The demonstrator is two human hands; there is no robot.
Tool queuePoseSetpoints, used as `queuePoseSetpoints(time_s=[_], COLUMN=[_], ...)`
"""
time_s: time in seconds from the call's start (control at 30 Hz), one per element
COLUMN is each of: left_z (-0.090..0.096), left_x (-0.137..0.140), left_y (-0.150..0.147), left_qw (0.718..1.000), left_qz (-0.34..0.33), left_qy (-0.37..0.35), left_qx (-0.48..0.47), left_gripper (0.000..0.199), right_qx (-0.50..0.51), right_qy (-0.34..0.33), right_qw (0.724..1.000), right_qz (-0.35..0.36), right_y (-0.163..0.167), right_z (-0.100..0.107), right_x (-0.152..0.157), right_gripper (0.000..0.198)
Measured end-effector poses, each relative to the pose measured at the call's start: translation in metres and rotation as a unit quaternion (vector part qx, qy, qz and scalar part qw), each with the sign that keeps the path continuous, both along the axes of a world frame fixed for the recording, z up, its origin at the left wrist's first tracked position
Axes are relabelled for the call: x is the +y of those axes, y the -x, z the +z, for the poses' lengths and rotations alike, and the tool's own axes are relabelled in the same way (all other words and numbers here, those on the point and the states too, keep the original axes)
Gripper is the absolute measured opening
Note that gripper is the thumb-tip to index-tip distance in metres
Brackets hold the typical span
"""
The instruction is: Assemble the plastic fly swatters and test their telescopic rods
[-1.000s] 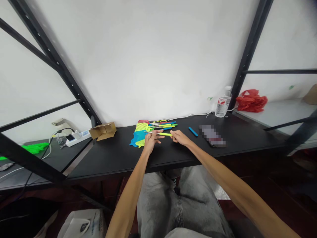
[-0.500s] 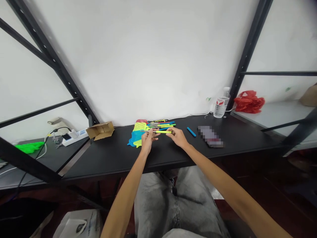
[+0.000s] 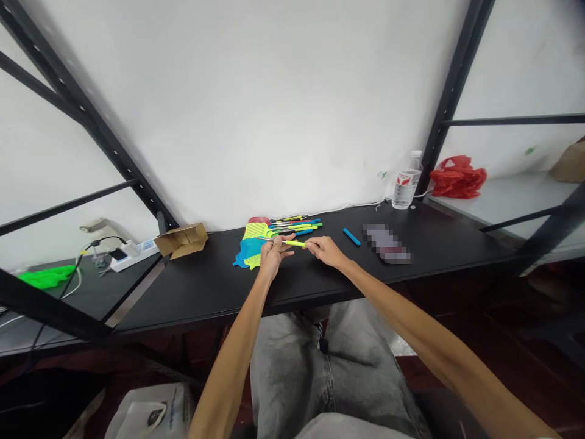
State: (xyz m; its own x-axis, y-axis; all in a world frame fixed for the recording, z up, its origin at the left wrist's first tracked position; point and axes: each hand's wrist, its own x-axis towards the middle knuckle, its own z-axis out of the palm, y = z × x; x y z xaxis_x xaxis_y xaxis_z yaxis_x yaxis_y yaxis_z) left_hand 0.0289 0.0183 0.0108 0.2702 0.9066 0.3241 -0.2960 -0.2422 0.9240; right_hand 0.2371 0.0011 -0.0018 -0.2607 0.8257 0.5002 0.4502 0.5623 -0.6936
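My left hand (image 3: 271, 256) is closed on a fly swatter with a slim metal rod and a yellow handle (image 3: 295, 244). My right hand (image 3: 323, 250) pinches the handle's right end. The rod points left, above several flat swatter heads; I cannot tell which head, if any, belongs to it. Just left of and behind my hands lie a blue swatter head (image 3: 250, 248), a yellow one (image 3: 256, 230) and a red one (image 3: 259, 219). Behind the held handle, several swatter handles (image 3: 304, 227) in yellow, blue, green and red lie side by side on the black table (image 3: 196, 286).
A loose blue handle (image 3: 351, 236) and a blurred-out phone-like object (image 3: 386, 244) lie to the right. Farther back stand a water bottle (image 3: 406, 183) and a red plastic bag (image 3: 458, 177). On the left are an open cardboard box (image 3: 183, 240) and a power strip (image 3: 132, 255).
My right hand has shifted slightly left along the handle and its fingers have closed more around its end. Less of the yellow handle shows. The view has tilted slightly.
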Motion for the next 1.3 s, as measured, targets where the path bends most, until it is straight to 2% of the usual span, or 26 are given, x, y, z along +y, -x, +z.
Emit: queuePoseSetpoints(time_s=[0.13, 0.27, 0.37, 0.43, 0.53, 0.67, 0.73, 0.8, 0.97, 1.17, 1.3], left_z=[-0.001, -0.002, 0.001, 0.004, 0.009, 0.010, 0.010, 0.012, 0.021, 0.017, 0.019], left_x=[-0.001, -0.003, -0.002, -0.001, -0.001, -0.008, -0.012, -0.015, -0.014, -0.012, -0.016], left_y=[-0.004, -0.012, -0.011, -0.002, 0.019, 0.037, 0.037, 0.034, 0.045, 0.075, 0.069], left_qw=[1.000, 0.992, 0.969, 0.933, 0.847, 0.718, 0.677, 0.667, 0.679, 0.643, 0.631], left_qz=[-0.006, -0.005, 0.071, 0.158, 0.268, 0.277, 0.274, 0.274, 0.300, 0.264, 0.247], left_qy=[-0.012, -0.063, -0.127, -0.174, -0.203, -0.148, -0.131, -0.128, -0.107, -0.122, -0.129], left_qx=[0.018, 0.108, 0.198, 0.274, 0.411, 0.622, 0.670, 0.681, 0.662, 0.708, 0.724], left_gripper=[0.047, 0.048, 0.045, 0.041, 0.037, 0.033, 0.032, 0.031, 0.032, 0.048, 0.040], right_qx=[0.024, -0.024, -0.025, -0.006, 0.010, -0.003, 0.000, 0.004, 0.005, -0.008, -0.012], right_qy=[0.008, -0.002, -0.011, -0.011, -0.002, 0.003, 0.007, 0.012, 0.020, 0.007, 0.011], right_qw=[1.000, 1.000, 1.000, 1.000, 0.998, 0.996, 0.996, 0.995, 0.995, 0.995, 0.995], right_qz=[-0.011, 0.015, 0.015, -0.008, -0.063, -0.091, -0.093, -0.097, -0.098, -0.096, -0.098], right_y=[0.001, 0.005, 0.006, 0.005, 0.003, 0.003, 0.003, 0.003, 0.003, 0.003, 0.003], right_z=[-0.003, -0.003, -0.002, -0.001, -0.001, 0.000, 0.000, 0.001, 0.001, -0.003, -0.004], right_x=[0.004, 0.004, 0.003, 0.004, 0.005, 0.007, 0.006, 0.006, 0.006, 0.010, 0.010], right_gripper=[0.055, 0.048, 0.044, 0.042, 0.039, 0.036, 0.035, 0.036, 0.035, 0.036, 0.036])
